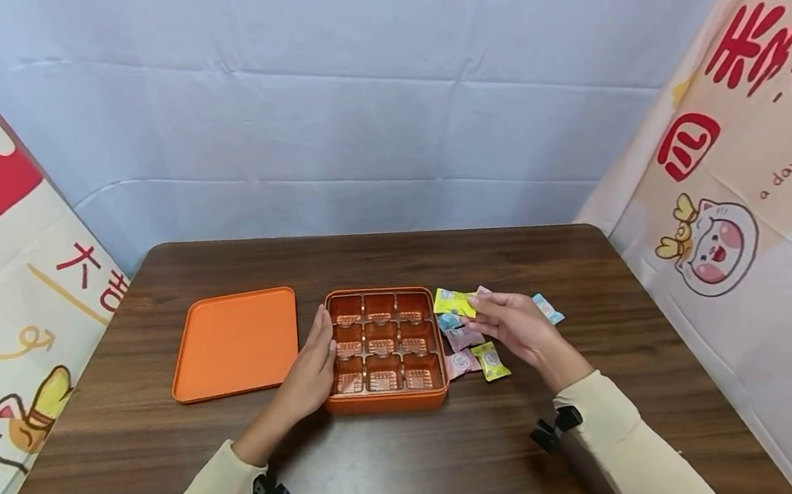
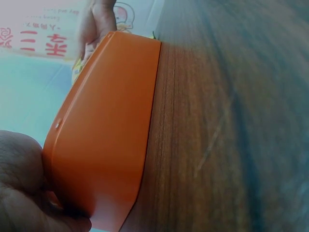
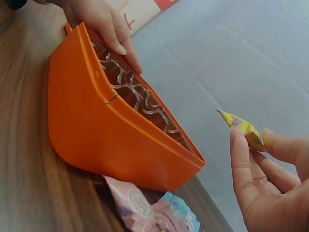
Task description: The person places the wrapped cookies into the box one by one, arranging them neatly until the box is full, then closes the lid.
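An orange box [image 1: 389, 403] with a clear divided insert stands on the table, its compartments holding nothing that I can see. Against the box's left side rests my left hand [image 1: 311, 373], fingers straight along the wall and rim. My right hand [image 1: 520, 326] pinches a yellow wrapped candy [image 1: 453, 302] between thumb and fingertips, raised just beyond the box's right edge. In the right wrist view that yellow candy [image 3: 241, 129] is clear of the box. Below the right hand lie several wrapped candies, among them a pink one [image 1: 461, 363] and another yellow one [image 1: 492, 361].
An orange lid [image 1: 236, 343] lies flat on the brown wooden table [image 1: 422, 458], left of the box. A blue wrapped candy [image 1: 548, 308] sits to the right of the right hand. Behind the table hangs a pale cloth [image 1: 349, 104], with printed cloths at both sides.
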Motion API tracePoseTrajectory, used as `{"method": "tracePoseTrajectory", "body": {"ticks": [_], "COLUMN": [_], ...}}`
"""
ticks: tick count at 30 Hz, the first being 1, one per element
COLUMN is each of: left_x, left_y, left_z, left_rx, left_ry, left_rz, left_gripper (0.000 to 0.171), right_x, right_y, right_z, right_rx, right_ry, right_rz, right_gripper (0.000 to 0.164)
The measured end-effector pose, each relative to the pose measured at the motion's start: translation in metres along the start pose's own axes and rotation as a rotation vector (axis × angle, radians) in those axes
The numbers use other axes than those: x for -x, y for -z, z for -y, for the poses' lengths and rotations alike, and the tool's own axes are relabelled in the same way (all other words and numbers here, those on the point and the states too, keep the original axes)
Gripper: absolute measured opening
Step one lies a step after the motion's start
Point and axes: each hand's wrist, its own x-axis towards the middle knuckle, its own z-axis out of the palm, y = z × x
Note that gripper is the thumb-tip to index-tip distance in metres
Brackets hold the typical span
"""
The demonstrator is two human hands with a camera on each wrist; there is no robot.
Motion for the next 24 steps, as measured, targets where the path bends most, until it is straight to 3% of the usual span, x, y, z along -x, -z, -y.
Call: {"method": "tracePoseTrajectory", "body": {"ticks": [11, 24], "left_x": [0.0, 0.0], "left_y": [0.001, 0.001], "left_z": [0.001, -0.002], "left_rx": [-0.011, 0.004], "left_ry": [-0.005, -0.001], "left_rz": [-0.007, -0.001], "left_gripper": [0.056, 0.056], "right_x": [-0.014, -0.022], "right_y": [-0.017, -0.045], "right_z": [-0.001, -0.005], "right_rx": [0.022, 0.024], "right_ry": [-0.012, -0.005], "right_rz": [0.011, 0.043], "right_gripper": [0.042, 0.039]}}
